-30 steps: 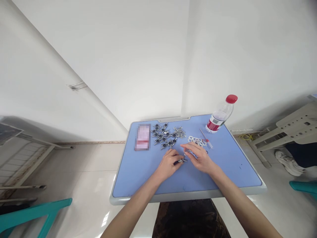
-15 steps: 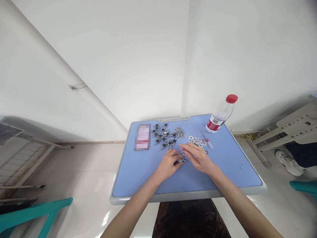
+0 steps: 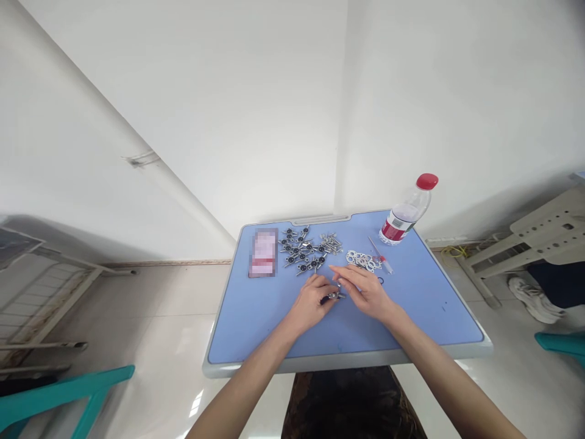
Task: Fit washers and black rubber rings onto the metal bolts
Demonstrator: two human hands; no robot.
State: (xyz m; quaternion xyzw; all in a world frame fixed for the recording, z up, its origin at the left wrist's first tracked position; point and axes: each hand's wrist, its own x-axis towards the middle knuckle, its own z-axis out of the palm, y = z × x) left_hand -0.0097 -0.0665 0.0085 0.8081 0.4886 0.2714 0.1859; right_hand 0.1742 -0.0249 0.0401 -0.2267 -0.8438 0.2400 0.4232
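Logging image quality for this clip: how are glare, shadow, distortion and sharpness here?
Head view throughout: glare on floor, lower left; soft shadow on wall, right; bottle leans outward, likely wide-angle distortion; pixelation over pink rectangle; metal part in left hand too small to judge sharpness.

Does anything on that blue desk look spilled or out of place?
Nothing looks spilled. One dark ring lies apart from the pale plates, beside the right hand, and dark specks, too small to identify, mark the desk on the right.
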